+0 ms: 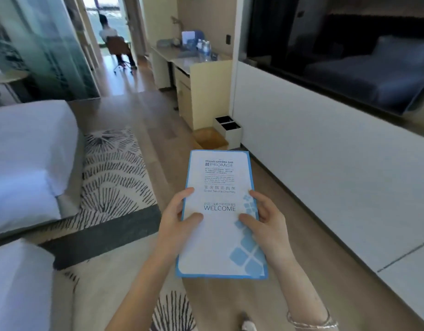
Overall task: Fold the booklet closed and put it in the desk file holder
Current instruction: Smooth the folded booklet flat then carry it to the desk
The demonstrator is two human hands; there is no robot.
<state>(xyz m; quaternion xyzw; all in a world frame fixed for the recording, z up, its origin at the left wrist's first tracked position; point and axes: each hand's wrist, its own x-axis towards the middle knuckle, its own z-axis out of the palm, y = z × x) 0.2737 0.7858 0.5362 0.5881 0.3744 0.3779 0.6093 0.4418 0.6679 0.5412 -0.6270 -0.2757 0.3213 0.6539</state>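
A tall white booklet (219,177) with a blue border and the word WELCOME on its cover is folded closed and held flat in front of me above the floor. My left hand (177,222) grips its left edge, thumb on the cover. My right hand (266,222) grips its right edge, thumb on the cover too. Far ahead stands a desk (182,59) along the right wall, and on it a blue upright holder (190,39) that may be the file holder; it is too blurred to be sure.
A white bed (27,158) lies on my left, a second bed corner (17,283) at lower left, with a patterned rug (110,177) between. Along the right runs a long white ledge (325,175). A white two-part bin (228,131) and wooden box (209,138) stand on the floor ahead. Water bottles (203,48) stand on the desk. A person sits on a chair (117,47) in the far doorway.
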